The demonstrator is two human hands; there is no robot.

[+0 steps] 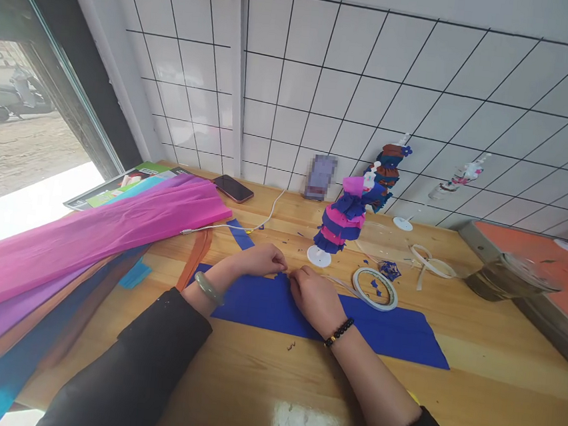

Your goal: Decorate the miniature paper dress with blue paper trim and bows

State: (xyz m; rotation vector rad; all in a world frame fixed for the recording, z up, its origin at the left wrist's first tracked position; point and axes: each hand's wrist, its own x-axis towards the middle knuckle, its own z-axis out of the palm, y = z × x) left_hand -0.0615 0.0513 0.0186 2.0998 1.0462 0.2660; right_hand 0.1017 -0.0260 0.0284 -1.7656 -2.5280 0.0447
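A strip of blue crepe paper [255,304] lies flat across the table under my hands. My left hand [263,260] is closed in a pinch at the paper's far edge, at the end of a narrow tape strip. Just right of it, my right hand [317,296] has its fingers bent together on the same strip, over the blue paper. Behind my right hand the strip runs to a roll of tape [393,300], which rests partly on the paper. The exact grip of my fingertips is hard to make out.
A doll in a blue and pink ruffled paper dress [343,222] stands behind the paper. Folded pink crepe paper [111,236] and other colours lie left. A phone [235,188], a white cable [268,215], blue scraps [389,270] and an orange-lined tray [511,251] are around.
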